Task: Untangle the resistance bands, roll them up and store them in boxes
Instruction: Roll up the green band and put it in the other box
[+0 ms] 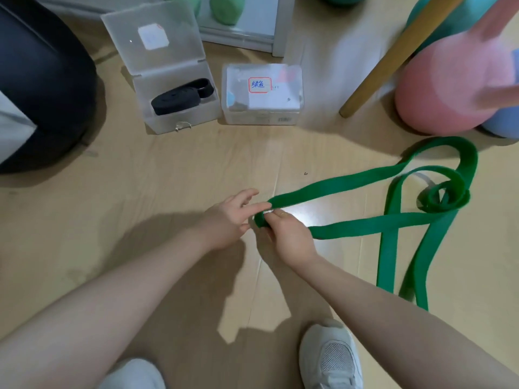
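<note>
A long green resistance band (365, 223) lies in loose loops on the wooden floor to the right, curling at its far end. My right hand (289, 234) pinches the folded near end of the band. My left hand (230, 217) touches that same fold with its fingertips, fingers spread. An open clear box (179, 113) at the back holds a rolled black band (179, 99); its lid stands up behind. Beside it sits a closed clear box (261, 113) with a red-framed label.
A large black ball (47, 88) is at the far left. Pink (449, 88), teal and blue balls crowd the right back, with a slanted wooden pole (393, 54) in front. A mirror frame (238, 35) stands at the back. My white shoes (328, 357) are at the bottom.
</note>
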